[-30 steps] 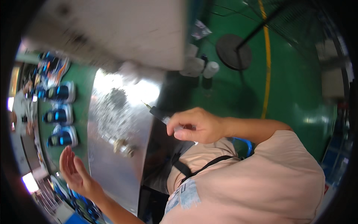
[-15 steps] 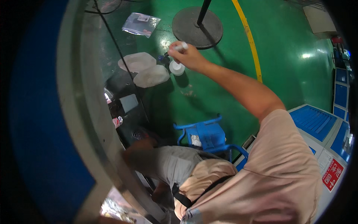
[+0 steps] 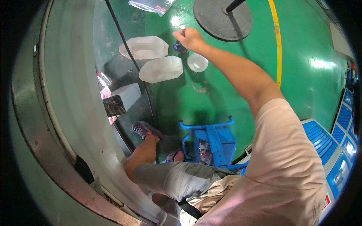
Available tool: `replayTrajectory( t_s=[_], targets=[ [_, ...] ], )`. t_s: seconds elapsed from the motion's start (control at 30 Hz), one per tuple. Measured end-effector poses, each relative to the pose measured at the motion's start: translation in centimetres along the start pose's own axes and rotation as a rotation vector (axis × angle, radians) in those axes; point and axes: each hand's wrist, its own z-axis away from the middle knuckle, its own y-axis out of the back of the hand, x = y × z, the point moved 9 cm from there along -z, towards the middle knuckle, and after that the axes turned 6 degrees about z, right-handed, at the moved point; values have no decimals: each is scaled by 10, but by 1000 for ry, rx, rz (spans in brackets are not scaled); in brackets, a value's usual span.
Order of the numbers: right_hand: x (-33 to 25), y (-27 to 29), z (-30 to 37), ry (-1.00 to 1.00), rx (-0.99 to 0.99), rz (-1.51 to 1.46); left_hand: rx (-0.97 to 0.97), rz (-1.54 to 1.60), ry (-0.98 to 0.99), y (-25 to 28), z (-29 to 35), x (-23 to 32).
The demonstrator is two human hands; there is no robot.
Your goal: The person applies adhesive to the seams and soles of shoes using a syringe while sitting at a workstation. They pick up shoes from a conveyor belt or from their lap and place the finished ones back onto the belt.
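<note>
My right hand [image 3: 191, 39] is closed around the handle of a short tool. Its pale round end [image 3: 182, 27] sticks up above my fingers. The tool's dark lower part with a blue band [image 3: 180, 48] points down at the floor; I cannot make out its exact kind. Just right of that lower end stands a small round white tub [image 3: 197, 62]. To the left lie two cut-open whitish plastic jugs, a farther one [image 3: 147, 48] and a nearer one [image 3: 161, 69]. My left hand is out of the picture.
A clear plastic bag [image 3: 152, 4] lies at the far edge, near a round dark pole base [image 3: 222, 20]. A blue metal-framed stool [image 3: 217, 141] stands close by. On the left are a white box [image 3: 128, 94], a dark phone-like slab [image 3: 114, 105] and a metal frame [image 3: 49, 158].
My view has swung, so the floor things appear shifted. The tool in my right hand has turned from tilted to more upright, and my hand now sits beyond the white tub.
</note>
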Motion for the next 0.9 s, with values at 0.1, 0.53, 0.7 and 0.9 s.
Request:
replayTrajectory(
  t_s=[0.1, 0.53, 0.7, 0.9],
  targets=[
    [-10, -2, -2, 112, 51, 2, -11, -2, 6, -4, 3, -2],
    [-25, -25, 4, 317, -217, 380, -45, 18, 29, -17, 8, -7],
    [-50, -41, 8, 589, -192, 466, -57, 15, 35, -19, 9, -6],
    [-6, -32, -27, 200, -57, -26, -66, 17, 41, -23, 9, -6]
  ],
)
